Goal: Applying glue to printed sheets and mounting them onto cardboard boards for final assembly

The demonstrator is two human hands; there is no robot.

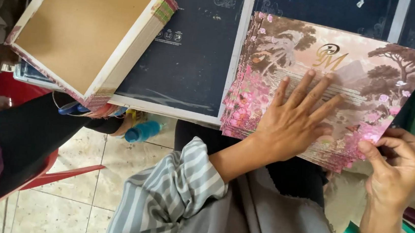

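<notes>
The stack of printed cards, decorated with pink flowers, trees and a gold emblem, lies on a dark table at the person's front edge, its near corner hanging slightly over the lap. The left hand rests flat on top of the stack, fingers spread wide and straight, pressing the cards down without gripping anything. The right hand is at the near right corner of the stack, fingers curled, with the thumb and forefinger pinching the edge of the cards there; how many cards it has hold of cannot be told. A striped grey sleeve is pushed up on the left arm. To the left on the table sits an open cardboard box, tilted, showing its plain brown inside. Below the table edge a blue bottle lies near a red plastic chair on the tiled floor.
</notes>
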